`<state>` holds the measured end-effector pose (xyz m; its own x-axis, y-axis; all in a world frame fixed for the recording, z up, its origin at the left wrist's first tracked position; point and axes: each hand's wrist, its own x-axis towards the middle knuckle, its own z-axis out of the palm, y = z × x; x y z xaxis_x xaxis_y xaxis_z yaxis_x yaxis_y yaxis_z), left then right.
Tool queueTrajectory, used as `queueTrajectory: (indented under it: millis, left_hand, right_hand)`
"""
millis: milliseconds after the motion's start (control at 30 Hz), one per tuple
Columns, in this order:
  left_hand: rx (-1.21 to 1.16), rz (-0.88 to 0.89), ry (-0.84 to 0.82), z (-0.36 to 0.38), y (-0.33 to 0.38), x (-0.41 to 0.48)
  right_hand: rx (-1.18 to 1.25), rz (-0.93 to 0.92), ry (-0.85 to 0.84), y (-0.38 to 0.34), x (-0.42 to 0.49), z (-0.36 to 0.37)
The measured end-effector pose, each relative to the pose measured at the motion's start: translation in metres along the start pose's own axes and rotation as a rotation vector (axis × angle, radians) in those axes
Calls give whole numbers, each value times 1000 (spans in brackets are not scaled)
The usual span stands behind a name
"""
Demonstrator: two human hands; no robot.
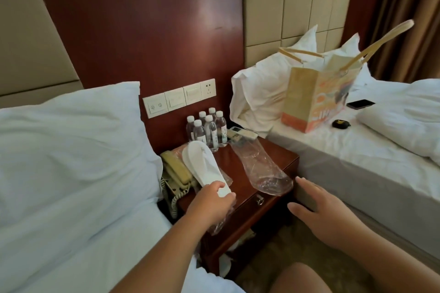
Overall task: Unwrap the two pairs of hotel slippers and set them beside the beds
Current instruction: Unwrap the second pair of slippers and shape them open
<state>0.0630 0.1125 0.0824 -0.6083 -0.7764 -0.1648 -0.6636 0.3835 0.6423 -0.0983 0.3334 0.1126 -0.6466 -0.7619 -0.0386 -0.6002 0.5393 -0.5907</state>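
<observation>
A white hotel slipper pair (201, 166), pressed flat together, lies slanted over the left side of the wooden nightstand (247, 200). My left hand (212, 201) is shut on its near end, with a crumpled clear wrapper (220, 222) hanging under the fingers. An empty clear plastic wrapper (262, 169) lies on the right half of the nightstand. My right hand (319, 207) hovers open, fingers spread, just off the nightstand's front right corner, holding nothing.
Several water bottles (209, 129) and a remote (240, 134) stand at the nightstand's back; a beige phone (175, 173) sits at its left. White beds flank it: left bed (59, 162), right bed (357, 157) carrying a paper bag (316, 97), a phone and a small black case.
</observation>
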Motion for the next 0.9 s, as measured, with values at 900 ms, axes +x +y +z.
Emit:
queueTrajectory:
  millis: [900]
  left_hand:
    - [-1143,-539,123,48,-64,153]
  right_hand:
    - [30,-110,-137,-16,117,54]
